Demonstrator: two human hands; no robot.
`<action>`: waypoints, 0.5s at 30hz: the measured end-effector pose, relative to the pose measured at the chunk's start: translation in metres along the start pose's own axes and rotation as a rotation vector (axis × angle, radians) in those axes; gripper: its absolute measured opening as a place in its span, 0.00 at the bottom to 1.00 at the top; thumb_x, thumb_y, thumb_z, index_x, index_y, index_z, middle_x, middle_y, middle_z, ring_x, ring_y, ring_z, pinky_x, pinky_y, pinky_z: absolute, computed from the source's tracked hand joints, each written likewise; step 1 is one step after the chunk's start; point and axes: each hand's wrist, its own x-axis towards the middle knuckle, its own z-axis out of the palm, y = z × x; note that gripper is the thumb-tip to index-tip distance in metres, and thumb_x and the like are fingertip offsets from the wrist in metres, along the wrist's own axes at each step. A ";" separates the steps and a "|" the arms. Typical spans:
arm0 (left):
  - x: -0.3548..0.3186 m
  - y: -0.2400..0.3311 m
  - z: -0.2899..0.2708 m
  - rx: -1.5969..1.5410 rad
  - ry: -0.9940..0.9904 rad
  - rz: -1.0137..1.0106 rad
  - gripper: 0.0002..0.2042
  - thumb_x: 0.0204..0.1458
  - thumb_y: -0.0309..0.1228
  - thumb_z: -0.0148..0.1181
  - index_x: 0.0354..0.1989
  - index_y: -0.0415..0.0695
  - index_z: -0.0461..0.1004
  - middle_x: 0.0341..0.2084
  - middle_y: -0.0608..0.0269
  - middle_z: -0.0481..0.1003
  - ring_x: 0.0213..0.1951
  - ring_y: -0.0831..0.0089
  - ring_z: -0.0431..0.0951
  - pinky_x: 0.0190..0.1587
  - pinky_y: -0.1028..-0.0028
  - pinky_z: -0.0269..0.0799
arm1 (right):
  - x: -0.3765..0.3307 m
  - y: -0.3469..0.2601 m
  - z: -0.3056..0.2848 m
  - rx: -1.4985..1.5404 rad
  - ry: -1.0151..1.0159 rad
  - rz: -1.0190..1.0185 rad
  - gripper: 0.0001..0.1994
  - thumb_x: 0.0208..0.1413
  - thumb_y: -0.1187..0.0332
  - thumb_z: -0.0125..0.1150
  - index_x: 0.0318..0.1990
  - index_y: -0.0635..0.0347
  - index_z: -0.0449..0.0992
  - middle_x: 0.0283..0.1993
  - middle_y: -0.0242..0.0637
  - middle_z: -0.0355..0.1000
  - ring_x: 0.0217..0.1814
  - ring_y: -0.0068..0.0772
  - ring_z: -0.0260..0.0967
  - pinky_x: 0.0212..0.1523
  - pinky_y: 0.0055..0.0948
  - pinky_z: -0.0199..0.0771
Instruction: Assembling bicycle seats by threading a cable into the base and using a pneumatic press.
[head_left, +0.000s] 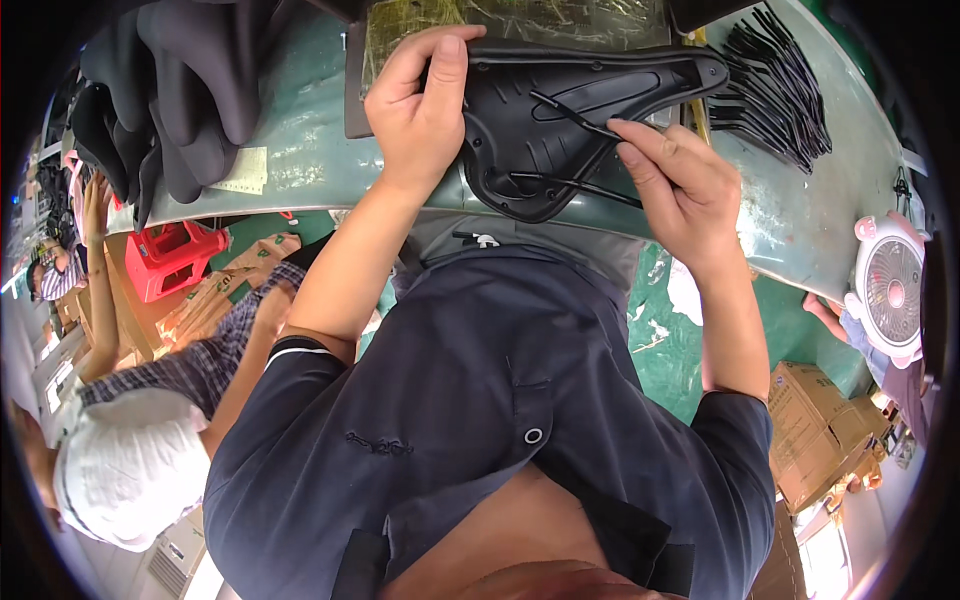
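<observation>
A black bicycle saddle [540,140] lies underside up at the table's near edge, its narrow nose pointing right. My left hand [420,110] grips its wide end, thumb on the near face and fingers around the rim. A thin black saddle rail [575,115] with bent prongs lies across the saddle's underside. My right hand [690,190] pinches the rail between thumb and fingertips. Two prongs reach left over the saddle; whether they join is hidden by my right hand. I cannot tell whether the prong tips sit in the saddle.
Several black rails [770,90] are heaped on the table [310,140] at the right. Dark saddle covers [190,80] are piled at the left. Behind the saddle stands a yellowish, film-wrapped block [590,25]. A co-worker in a white cap [135,465] is at my left; a fan [892,285] stands far right.
</observation>
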 end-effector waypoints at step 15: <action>-0.002 0.000 0.008 -0.098 0.008 -0.045 0.18 0.77 0.32 0.52 0.45 0.31 0.86 0.35 0.68 0.84 0.29 0.86 0.66 0.34 0.81 0.63 | 0.039 -0.015 0.005 -0.084 -0.091 -0.305 0.17 0.49 0.77 0.79 0.48 0.52 0.91 0.24 0.31 0.68 0.21 0.30 0.68 0.22 0.30 0.66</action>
